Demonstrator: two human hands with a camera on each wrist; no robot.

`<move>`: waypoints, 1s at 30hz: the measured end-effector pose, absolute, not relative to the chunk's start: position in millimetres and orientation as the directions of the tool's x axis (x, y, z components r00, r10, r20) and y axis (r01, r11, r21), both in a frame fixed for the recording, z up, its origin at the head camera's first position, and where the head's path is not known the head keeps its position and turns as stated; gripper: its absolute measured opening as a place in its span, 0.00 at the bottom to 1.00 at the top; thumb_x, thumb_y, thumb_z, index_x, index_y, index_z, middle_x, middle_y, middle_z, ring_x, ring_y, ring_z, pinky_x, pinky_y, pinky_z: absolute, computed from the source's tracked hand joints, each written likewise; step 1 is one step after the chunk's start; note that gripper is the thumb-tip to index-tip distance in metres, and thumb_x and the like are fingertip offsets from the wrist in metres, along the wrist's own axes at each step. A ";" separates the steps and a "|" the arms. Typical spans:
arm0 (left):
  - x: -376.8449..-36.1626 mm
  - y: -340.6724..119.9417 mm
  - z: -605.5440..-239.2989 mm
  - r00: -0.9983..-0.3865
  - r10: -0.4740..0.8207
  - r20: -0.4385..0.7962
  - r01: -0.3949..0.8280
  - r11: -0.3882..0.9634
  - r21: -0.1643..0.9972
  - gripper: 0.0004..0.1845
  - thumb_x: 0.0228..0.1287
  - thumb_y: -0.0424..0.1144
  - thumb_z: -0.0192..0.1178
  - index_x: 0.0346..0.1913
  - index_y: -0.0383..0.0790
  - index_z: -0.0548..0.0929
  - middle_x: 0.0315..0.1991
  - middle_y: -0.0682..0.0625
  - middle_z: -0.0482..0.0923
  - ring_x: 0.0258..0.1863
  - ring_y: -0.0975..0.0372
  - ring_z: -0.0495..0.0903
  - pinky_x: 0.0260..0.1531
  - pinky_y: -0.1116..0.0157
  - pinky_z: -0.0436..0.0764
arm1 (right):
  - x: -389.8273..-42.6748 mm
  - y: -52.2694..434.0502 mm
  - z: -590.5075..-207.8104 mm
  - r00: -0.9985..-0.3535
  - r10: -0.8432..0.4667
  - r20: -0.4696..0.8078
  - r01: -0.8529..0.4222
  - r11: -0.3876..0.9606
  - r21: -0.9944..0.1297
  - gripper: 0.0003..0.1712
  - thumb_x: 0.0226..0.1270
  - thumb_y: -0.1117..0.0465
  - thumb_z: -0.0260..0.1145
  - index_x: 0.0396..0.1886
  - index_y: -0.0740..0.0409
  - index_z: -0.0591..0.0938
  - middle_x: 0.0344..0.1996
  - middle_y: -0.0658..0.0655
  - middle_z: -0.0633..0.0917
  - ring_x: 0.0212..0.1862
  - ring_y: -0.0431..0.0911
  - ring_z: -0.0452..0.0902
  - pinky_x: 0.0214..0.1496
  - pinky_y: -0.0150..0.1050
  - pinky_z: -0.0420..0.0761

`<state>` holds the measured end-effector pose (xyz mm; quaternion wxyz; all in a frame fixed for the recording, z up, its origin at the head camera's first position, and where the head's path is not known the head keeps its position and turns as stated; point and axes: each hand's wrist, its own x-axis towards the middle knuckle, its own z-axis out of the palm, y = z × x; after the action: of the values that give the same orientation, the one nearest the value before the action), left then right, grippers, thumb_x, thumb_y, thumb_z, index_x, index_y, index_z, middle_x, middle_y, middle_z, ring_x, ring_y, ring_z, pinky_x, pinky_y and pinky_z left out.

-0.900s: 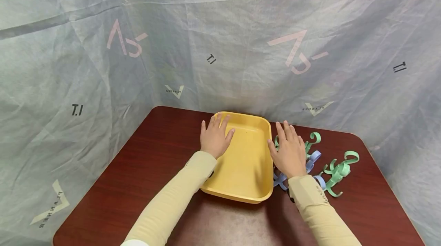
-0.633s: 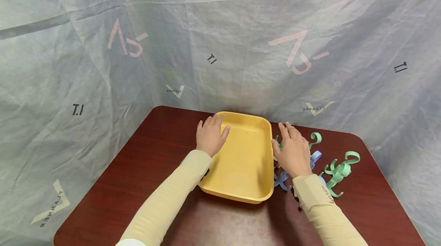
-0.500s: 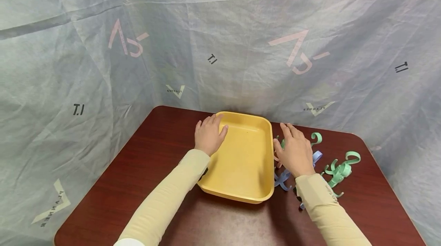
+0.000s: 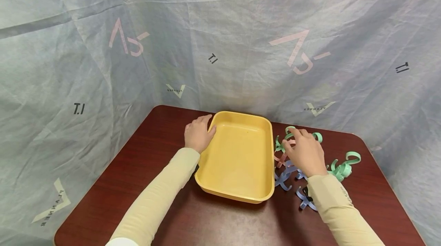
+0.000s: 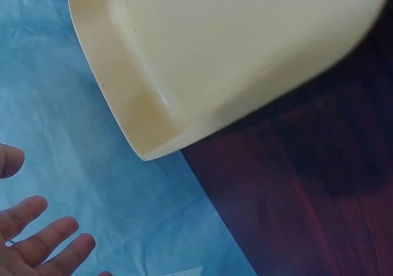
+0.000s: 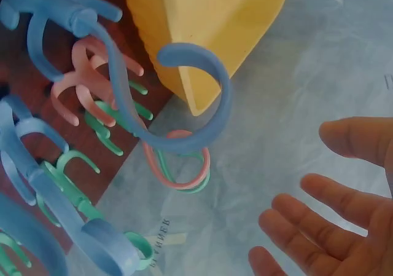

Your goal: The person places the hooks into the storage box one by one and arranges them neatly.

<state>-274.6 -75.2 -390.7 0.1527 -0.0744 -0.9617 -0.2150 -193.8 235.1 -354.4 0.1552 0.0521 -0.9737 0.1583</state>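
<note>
Hands [image 4: 196, 135] [image 4: 304, 150] open, beside tray [image 4: 237, 192], over hooks [image 4: 286, 177].

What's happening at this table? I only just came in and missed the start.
A person in cream sleeves is working at a dark red table. The left hand rests against the left rim of an empty yellow tray. The right hand is over a pile of green, blue and pink plastic hooks lying just right of the tray, fingers open in the wrist view. No hook is in the tray.
</note>
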 end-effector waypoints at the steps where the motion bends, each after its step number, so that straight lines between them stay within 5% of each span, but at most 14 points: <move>1: -274.9 -76.4 -391.2 -0.947 0.072 0.312 0.200 0.894 0.400 0.26 0.75 0.49 0.59 0.70 0.42 0.76 0.66 0.42 0.76 0.61 0.46 0.77 0.61 0.46 0.72 | -193.4 236.6 -353.8 -0.953 -0.048 0.299 -0.144 0.941 -0.306 0.29 0.74 0.57 0.62 0.69 0.67 0.74 0.61 0.75 0.76 0.59 0.71 0.72 0.56 0.67 0.73; 5: -276.1 -79.4 -394.7 -0.961 0.056 0.269 0.168 0.895 0.413 0.28 0.74 0.50 0.59 0.71 0.42 0.75 0.65 0.42 0.77 0.59 0.46 0.79 0.58 0.45 0.74 | -192.5 242.2 -352.0 -0.969 -0.037 0.246 -0.126 0.926 -0.357 0.28 0.73 0.58 0.58 0.69 0.67 0.74 0.57 0.74 0.78 0.44 0.64 0.77 0.42 0.57 0.78; 11: -276.0 -83.2 -400.0 -0.983 0.066 0.171 0.127 0.916 0.380 0.31 0.74 0.52 0.59 0.73 0.41 0.72 0.61 0.40 0.79 0.51 0.46 0.82 0.55 0.45 0.77 | -191.6 249.7 -349.1 -0.980 -0.049 0.192 -0.122 0.914 -0.386 0.30 0.73 0.57 0.58 0.70 0.66 0.72 0.53 0.72 0.80 0.31 0.51 0.73 0.29 0.44 0.68; 16: -275.4 -86.3 -405.1 -0.996 0.039 0.080 0.069 0.912 0.405 0.32 0.74 0.53 0.59 0.74 0.41 0.70 0.60 0.39 0.79 0.43 0.47 0.84 0.48 0.48 0.81 | -190.3 253.5 -350.9 -0.987 -0.074 0.145 -0.126 0.909 -0.396 0.32 0.72 0.54 0.64 0.70 0.67 0.72 0.54 0.72 0.79 0.37 0.56 0.78 0.36 0.52 0.77; 20: -275.9 -88.3 -411.1 -1.000 0.025 0.012 0.028 0.888 0.459 0.33 0.74 0.53 0.59 0.75 0.42 0.69 0.63 0.38 0.77 0.46 0.46 0.84 0.47 0.47 0.81 | -187.7 255.4 -351.8 -0.988 -0.086 0.132 -0.132 0.911 -0.390 0.31 0.71 0.53 0.67 0.67 0.68 0.75 0.56 0.72 0.79 0.48 0.63 0.79 0.45 0.62 0.78; 30: -276.9 -95.3 -432.5 -0.999 0.000 -0.052 -0.025 0.882 0.470 0.35 0.71 0.50 0.63 0.75 0.40 0.69 0.61 0.36 0.78 0.41 0.44 0.84 0.43 0.46 0.82 | -183.9 258.8 -352.0 -0.982 -0.179 0.058 -0.188 0.919 -0.346 0.24 0.70 0.55 0.68 0.61 0.62 0.81 0.53 0.69 0.81 0.50 0.64 0.80 0.48 0.61 0.79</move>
<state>-276.9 -95.3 -432.5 -0.0253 0.0064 -0.9698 -0.2424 -183.9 258.8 -352.0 0.0123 0.0937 -0.9795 0.1780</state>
